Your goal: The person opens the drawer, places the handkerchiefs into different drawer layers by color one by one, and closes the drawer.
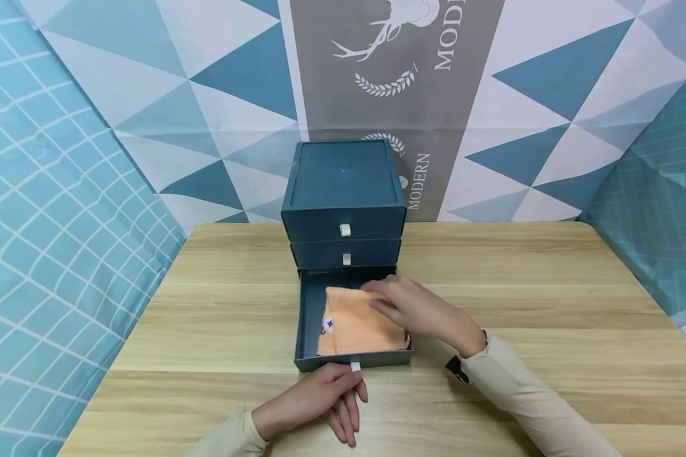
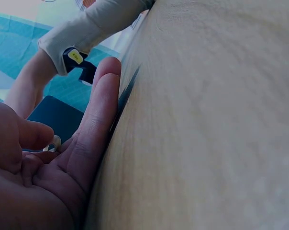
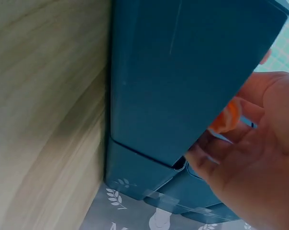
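Note:
A folded orange towel with a small white and blue patch lies in the pulled-out bottom drawer of a dark blue drawer unit. At the towel's upper right edge, my right hand reaches in from the side and pinches it. Orange cloth shows between the fingers in the right wrist view. My left hand is at the drawer's front, thumb and forefinger pinching its white pull tab. The other fingers extend low over the table, as the left wrist view shows.
Above the pulled-out drawer, the two upper drawers are closed, each with a white tab. The unit stands on a wooden table near its back edge, before a patterned wall covering. Blue tiled-pattern cloth hangs at the left.

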A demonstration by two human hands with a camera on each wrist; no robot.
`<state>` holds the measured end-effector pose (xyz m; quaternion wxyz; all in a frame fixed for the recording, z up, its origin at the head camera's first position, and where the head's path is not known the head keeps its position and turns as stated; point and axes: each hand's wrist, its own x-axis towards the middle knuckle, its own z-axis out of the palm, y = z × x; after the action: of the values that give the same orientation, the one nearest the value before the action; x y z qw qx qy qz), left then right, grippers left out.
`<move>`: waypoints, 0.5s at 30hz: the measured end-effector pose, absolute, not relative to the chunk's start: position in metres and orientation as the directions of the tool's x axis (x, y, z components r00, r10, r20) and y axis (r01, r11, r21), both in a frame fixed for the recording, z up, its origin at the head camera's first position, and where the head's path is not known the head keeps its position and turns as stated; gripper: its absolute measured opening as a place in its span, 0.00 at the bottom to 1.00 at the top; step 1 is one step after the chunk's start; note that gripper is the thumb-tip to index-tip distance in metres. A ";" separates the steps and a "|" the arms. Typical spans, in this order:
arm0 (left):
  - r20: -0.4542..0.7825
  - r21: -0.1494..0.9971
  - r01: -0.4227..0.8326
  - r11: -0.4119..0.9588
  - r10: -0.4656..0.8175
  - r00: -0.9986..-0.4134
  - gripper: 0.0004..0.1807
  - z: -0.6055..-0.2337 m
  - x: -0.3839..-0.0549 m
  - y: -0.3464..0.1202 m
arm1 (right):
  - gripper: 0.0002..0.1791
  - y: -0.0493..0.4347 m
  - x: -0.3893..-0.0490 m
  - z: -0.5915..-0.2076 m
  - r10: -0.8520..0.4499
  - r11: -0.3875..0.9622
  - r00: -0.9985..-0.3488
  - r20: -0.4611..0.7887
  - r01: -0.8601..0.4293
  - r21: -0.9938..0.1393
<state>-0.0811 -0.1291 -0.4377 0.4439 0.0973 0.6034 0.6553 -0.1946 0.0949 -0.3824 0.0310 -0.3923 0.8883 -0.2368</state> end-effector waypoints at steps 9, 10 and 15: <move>-0.402 0.880 -0.459 0.118 0.699 -0.591 0.24 -0.440 -0.081 -0.131 | 0.10 0.089 -0.193 -0.388 -0.719 0.565 -0.660 0.218 -0.737 -0.371; -0.402 0.881 -0.458 0.118 0.698 -0.593 0.24 -0.440 -0.081 -0.131 | 0.10 0.088 -0.193 -0.389 -0.721 0.567 -0.657 0.219 -0.742 -0.357; -0.400 0.881 -0.459 0.113 0.697 -0.596 0.24 -0.440 -0.081 -0.130 | 0.14 0.090 -0.197 -0.388 -0.694 0.599 -0.666 0.275 -0.745 -0.293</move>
<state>-0.0812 -0.1300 -0.4395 0.4387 0.0984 0.6035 0.6585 -0.1972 0.0901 -0.3882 -0.0662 -0.4033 0.8918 -0.1942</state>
